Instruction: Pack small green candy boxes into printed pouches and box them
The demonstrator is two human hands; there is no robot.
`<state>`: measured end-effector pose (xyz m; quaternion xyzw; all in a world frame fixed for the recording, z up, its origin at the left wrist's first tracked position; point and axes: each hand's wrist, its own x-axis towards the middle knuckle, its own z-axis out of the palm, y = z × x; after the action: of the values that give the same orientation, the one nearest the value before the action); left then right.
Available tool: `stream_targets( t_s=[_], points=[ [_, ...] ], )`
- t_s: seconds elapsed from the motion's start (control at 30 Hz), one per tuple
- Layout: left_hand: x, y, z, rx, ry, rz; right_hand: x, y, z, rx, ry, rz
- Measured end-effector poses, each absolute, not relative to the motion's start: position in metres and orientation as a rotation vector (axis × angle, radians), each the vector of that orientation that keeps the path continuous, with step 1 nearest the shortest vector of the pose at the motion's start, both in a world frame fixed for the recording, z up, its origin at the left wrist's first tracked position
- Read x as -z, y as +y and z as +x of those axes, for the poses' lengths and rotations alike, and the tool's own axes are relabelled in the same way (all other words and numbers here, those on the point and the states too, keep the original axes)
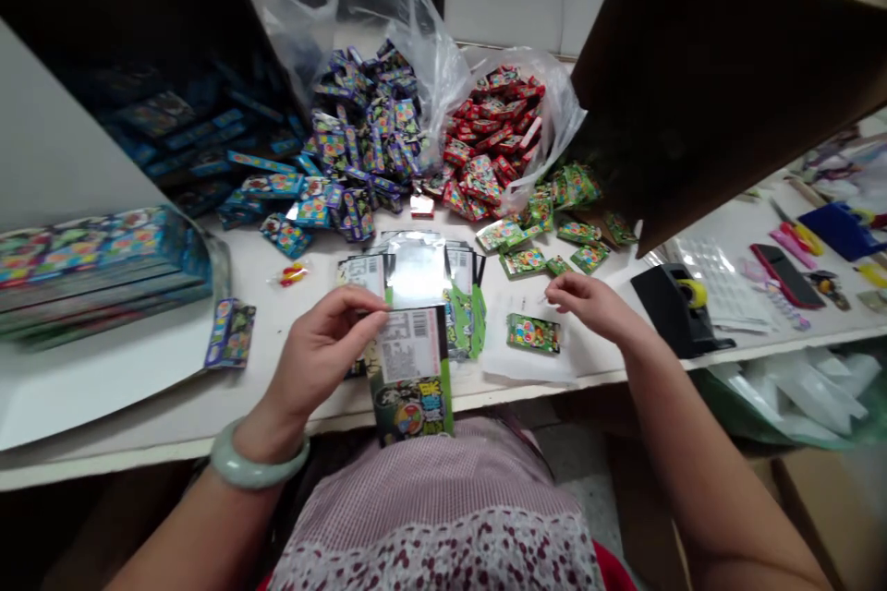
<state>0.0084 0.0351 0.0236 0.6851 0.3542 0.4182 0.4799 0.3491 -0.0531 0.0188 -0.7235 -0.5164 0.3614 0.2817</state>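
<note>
Two bare hands work at the near edge of our white bench (277,342). The left hand (322,355), in a narrow pinch, holds a long printed card (408,369) with a barcode and green edge, its long axis running near to far and its lower end hanging past the bench edge. A clear plastic sleeve (416,272) stands at the card's far end; we cannot tell whether the two are joined. The right hand (589,305), fingers loosely curled, holds nothing we can see and sits over a white paper sheet (499,360), just right of a small packet (532,332). The right hand is the nearer to that packet, the left to the card. Only a narrow strip of bench separates the hands from the blue packets (364,138), red packets (495,129) and green packets (575,254) heaped on the far side. A black tape dispenser (675,305) stands to the right.
</note>
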Motion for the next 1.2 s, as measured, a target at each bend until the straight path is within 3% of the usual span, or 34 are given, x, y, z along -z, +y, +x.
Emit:
stream_targets(
  t_s=[0.23,0.73,0.83,1.07,1.13,1.2],
  points=[
    [-0.029,0.027,0.02,-1.03,0.831,1.685,-0.1,-0.006,0.24,-0.983,-1.893,-1.32],
    [-0.024,0.027,0.015,-1.061,0.817,1.745,-0.084,0.029,0.205,-0.97,-2.051,-1.5],
    [-0.026,0.029,0.014,-1.057,0.787,1.774,-0.074,0.038,0.21,-1.185,-1.955,-1.443],
    [-0.032,0.031,0.013,-0.909,0.776,1.967,-0.051,0.047,0.206,-2.052,-1.279,-1.261],
    [-0.034,0.036,0.011,-0.891,0.792,1.965,-0.048,0.046,0.214,-2.125,-1.216,-1.195],
    [-0.038,0.044,0.006,-0.957,0.908,1.86,-0.047,0.038,0.238,-1.958,-1.313,-1.197]
  ],
)
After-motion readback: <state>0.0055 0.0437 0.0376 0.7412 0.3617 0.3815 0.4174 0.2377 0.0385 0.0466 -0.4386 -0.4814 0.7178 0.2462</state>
